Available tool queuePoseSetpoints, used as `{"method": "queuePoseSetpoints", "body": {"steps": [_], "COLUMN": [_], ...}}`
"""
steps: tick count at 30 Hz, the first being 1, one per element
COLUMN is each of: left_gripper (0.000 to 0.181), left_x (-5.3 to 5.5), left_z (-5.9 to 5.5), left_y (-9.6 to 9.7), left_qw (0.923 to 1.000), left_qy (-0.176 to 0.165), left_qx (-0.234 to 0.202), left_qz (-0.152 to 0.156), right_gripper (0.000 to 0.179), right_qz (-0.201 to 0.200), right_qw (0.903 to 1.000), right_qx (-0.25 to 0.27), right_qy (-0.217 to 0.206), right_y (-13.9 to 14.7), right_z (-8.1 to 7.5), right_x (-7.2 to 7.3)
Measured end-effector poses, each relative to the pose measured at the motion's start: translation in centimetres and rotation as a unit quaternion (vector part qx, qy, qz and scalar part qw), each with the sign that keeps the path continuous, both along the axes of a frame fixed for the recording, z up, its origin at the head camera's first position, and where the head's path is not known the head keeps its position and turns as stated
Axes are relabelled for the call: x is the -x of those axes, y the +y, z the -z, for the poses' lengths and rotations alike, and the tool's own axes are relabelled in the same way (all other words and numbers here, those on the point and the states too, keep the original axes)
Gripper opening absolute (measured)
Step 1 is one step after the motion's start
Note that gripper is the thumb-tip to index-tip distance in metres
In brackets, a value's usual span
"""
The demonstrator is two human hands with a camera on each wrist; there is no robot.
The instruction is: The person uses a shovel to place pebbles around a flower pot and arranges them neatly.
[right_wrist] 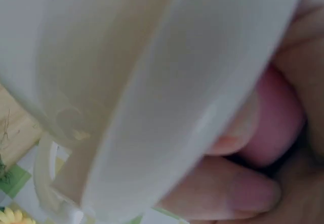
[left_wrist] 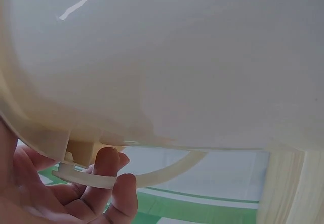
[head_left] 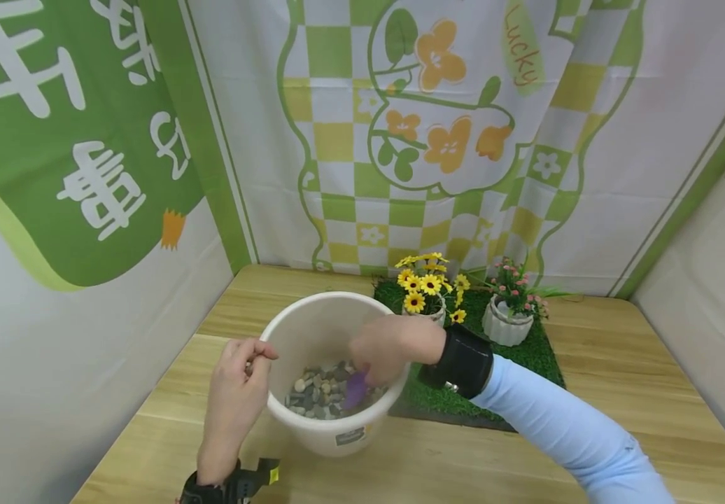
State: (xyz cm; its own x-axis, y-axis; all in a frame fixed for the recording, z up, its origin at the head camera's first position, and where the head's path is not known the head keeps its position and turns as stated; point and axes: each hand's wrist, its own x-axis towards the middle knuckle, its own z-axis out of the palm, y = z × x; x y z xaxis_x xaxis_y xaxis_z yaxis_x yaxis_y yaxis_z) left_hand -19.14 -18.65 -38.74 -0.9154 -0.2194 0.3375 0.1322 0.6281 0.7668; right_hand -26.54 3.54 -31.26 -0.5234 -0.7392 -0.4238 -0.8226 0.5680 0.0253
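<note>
A white bucket (head_left: 327, 425) stands on the table with grey and tan pebbles (head_left: 317, 392) in its bottom. My left hand (head_left: 238, 381) is at the bucket's left rim. Its fingers curl round the thin white bucket handle (left_wrist: 167, 175) in the left wrist view. My right hand (head_left: 388, 346) reaches over the right rim into the bucket and grips a small shovel with a purple blade (head_left: 355, 389) down among the pebbles. In the right wrist view the pink shovel handle (right_wrist: 278, 118) shows between the fingers, partly hidden by the bucket's rim.
Right of the bucket lies a green turf mat (head_left: 463, 402) on the wooden table (head_left: 614, 413). On it stand a pot of yellow flowers (head_left: 422, 287) and a white pot with pink flowers (head_left: 507, 322). Printed curtains (head_left: 249, 140) close off the back and sides.
</note>
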Motion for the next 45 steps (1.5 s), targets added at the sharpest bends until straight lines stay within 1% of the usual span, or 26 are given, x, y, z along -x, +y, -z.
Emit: {"method": "queuePoseSetpoints", "body": {"steps": [2,6,9,13,18,23,25,30,32,38,40,45], "left_gripper": [0.021,0.021,0.020,0.020,0.020,0.020,0.020,0.020,0.021,0.022,0.022,0.021], "left_x": [0.0,0.1,0.2,0.3,0.6,0.8,0.8,0.8,0.7,0.7,0.7,0.7], "left_z": [0.0,0.0,0.0,0.0,0.0,-0.1,-0.1,0.0,0.1,0.5,0.5,0.2], "left_y": [-0.1,-0.3,-0.3,-0.3,-0.1,-0.1,-0.1,0.0,-0.1,0.1,0.1,0.1], "left_qw": [1.0000,1.0000,0.9999,0.9998,0.9997,0.9993,0.9992,0.9991,0.9990,0.9988,0.9988,0.9991], "left_qy": [-0.001,0.001,0.001,0.000,0.011,0.029,0.032,0.028,0.027,0.034,0.034,0.034], "left_qx": [0.003,0.008,0.016,0.021,0.020,0.022,0.023,0.029,0.030,0.028,0.030,0.018], "left_qz": [0.002,-0.002,-0.004,-0.004,-0.003,-0.008,-0.008,-0.013,-0.018,-0.019,-0.020,-0.019], "right_gripper": [0.043,0.038,0.036,0.036,0.036,0.022,0.019,0.028,0.029,0.029,0.030,0.027], "right_qz": [-0.007,-0.011,0.002,0.001,-0.019,-0.023,-0.020,-0.007,0.000,0.028,0.020,-0.024], "right_qw": [0.9999,0.9985,0.9979,0.9977,0.9956,0.9891,0.9877,0.9912,0.9919,0.9942,0.9939,0.9891], "right_qx": [0.015,0.054,0.063,0.061,0.066,0.104,0.113,0.101,0.100,0.103,0.108,0.144], "right_qy": [-0.001,0.006,0.012,0.029,0.064,0.102,0.106,0.086,0.079,0.012,0.006,0.016], "right_y": [-0.2,-0.5,-0.7,-0.6,-0.2,-0.2,-0.3,-0.4,-0.6,-1.1,-1.1,-1.1], "right_z": [0.4,1.7,2.3,2.4,2.4,2.9,3.2,3.8,4.0,4.5,4.6,4.9], "right_x": [0.3,0.8,0.9,1.2,2.1,2.6,2.7,2.6,2.6,2.5,2.6,3.1]}}
